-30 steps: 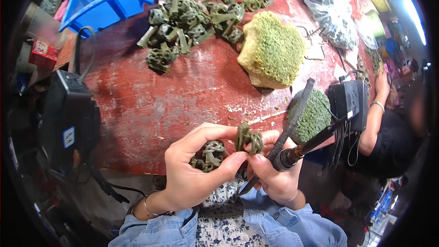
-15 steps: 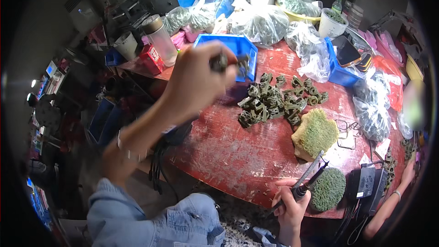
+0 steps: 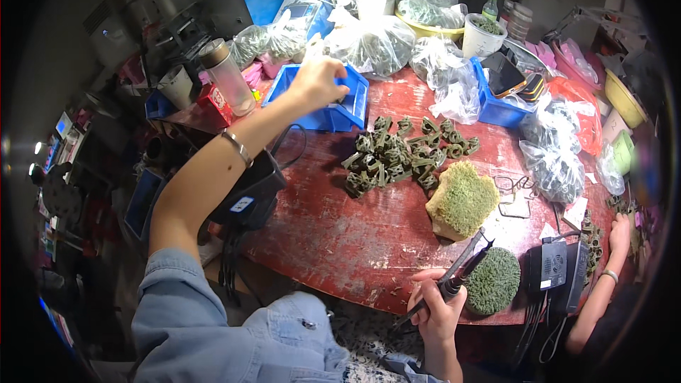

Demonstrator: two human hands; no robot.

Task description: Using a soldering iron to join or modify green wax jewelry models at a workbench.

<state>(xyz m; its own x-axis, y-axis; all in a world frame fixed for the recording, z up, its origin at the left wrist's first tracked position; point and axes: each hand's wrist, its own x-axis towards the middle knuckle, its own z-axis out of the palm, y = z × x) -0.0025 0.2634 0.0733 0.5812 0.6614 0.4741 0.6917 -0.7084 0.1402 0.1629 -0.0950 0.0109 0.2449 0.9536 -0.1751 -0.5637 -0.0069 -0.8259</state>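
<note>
My left hand (image 3: pixel 320 85) is over the open blue bin (image 3: pixel 316 120), its thumb and index finger apart. A small dark piece (image 3: pixel 339 101) shows just below the fingers; whether they still touch it is hard to see. In my right hand (image 3: pixel 436 306) are a black pen-like tool (image 3: pixel 474 264) with a fine pointed tip and a slim grey tool (image 3: pixel 464 252), both pointing up and away. Beside them lie a round green textured pad (image 3: pixel 494 281) and a yellow-green textured slab (image 3: pixel 462 200). Several dark olive-green ring-shaped pieces (image 3: pixel 386 156) are heaped mid-table.
A black box with cords (image 3: pixel 553 266) stands at the right edge of the red table (image 3: pixel 319 241). Another person's arm (image 3: pixel 603 291) reaches in there. Clear bags (image 3: pixel 372 42), a blue tray with phones (image 3: pixel 496 103) and a bottle (image 3: pixel 228 78) line the back.
My left hand has moved away from me and over the blue bin; the dark piece it held is now low at its fingertips. My right hand keeps its tools. The whole view has shifted slightly.
</note>
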